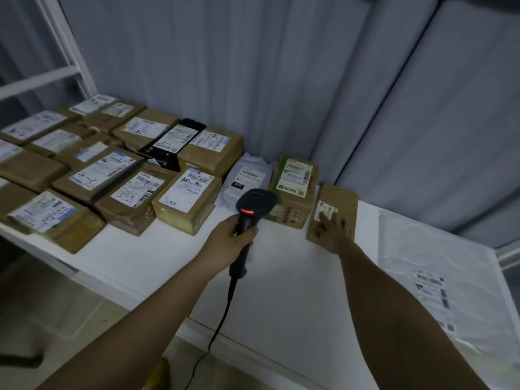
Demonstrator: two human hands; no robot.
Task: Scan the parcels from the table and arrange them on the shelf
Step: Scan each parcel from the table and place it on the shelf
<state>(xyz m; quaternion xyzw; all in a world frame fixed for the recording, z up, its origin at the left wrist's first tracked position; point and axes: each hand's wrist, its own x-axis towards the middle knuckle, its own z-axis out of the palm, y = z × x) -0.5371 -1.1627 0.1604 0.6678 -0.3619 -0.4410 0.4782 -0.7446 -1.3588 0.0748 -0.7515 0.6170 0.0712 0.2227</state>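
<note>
A small brown cardboard parcel (334, 212) with a white label lies on the white bench (281, 277), the right hand (333, 230) resting flat on it with fingers spread. The left hand (230, 240) grips a black barcode scanner (249, 220), its red light lit.

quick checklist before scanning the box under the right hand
1. Scanner held: ok, left hand grips its handle.
2. Scanner powered: ok, red light shows on its head.
3. Small box steadied: ok, right hand rests on it with straight fingers.
4. Label unobstructed: not ok, fingers partly cover it.
5. Scanner aimed at that label: cannot tell.
6. Table space around box: ok.
</note>
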